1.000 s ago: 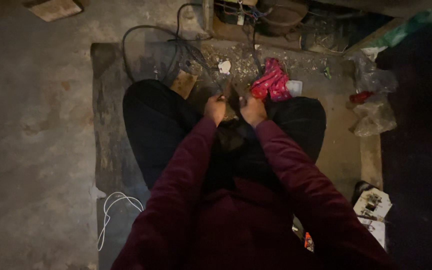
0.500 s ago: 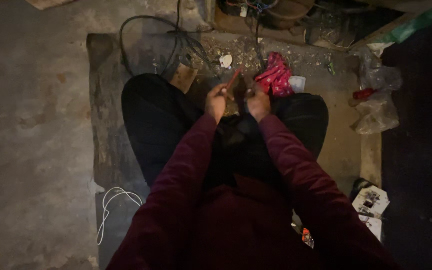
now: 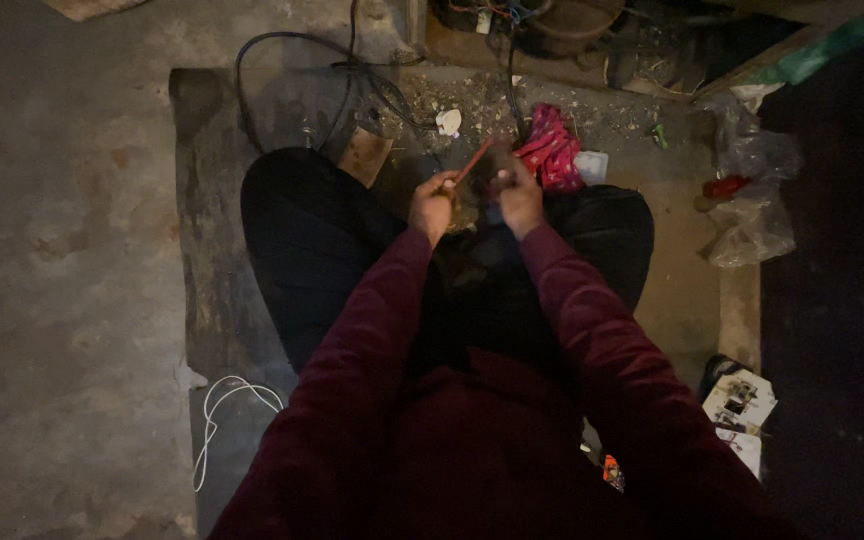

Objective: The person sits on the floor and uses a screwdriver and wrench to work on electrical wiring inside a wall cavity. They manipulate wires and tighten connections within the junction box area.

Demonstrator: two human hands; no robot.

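I sit cross-legged on a mat, dark trousers and maroon sleeves below me. My left hand (image 3: pixel 434 203) grips a thin red-handled tool (image 3: pixel 473 163) that slants up to the right. My right hand (image 3: pixel 518 196) is closed on a small dark object (image 3: pixel 497 182) held between my knees; the dim light hides what it is. The tool's tip points at that object. Both hands are close together, just above my lap.
A red crumpled cloth (image 3: pixel 552 150) and a small white box (image 3: pixel 590 166) lie beyond my hands. Black cables (image 3: pixel 292 60) loop at the back. Clear plastic bags (image 3: pixel 752 200) sit at right, a white wire (image 3: pixel 222 410) at lower left, a circuit board (image 3: pixel 740 405) at lower right.
My hands have separated slightly and the red tool has come up into view in the left hand. The view has shifted a little upward.
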